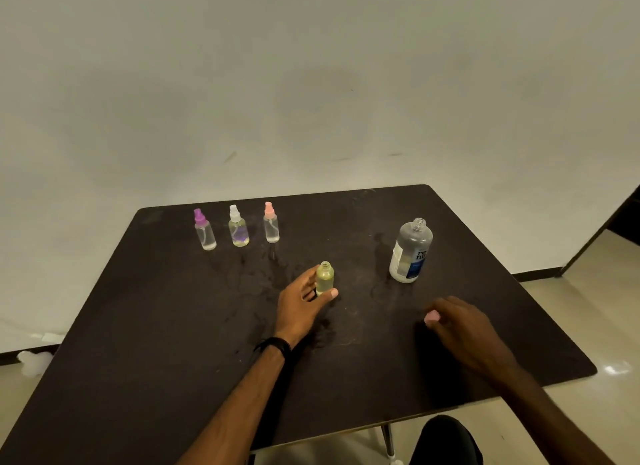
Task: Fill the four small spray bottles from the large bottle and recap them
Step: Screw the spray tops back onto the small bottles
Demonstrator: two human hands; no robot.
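Three small clear plastic spray bottles stand capped in a row at the far left of the dark brown table (173,326): the purple-capped bottle (204,229), the white-capped bottle (238,227) and the pink-capped bottle (270,223). The left hand (302,303) grasps the fourth small bottle, uncapped and yellowish (325,277), upright at mid-table. The right hand (464,327) pinches a pink spray cap (432,316) near the table surface. The large clear bottle with a blue-and-white label (411,251) stands open, uncapped, to the right.
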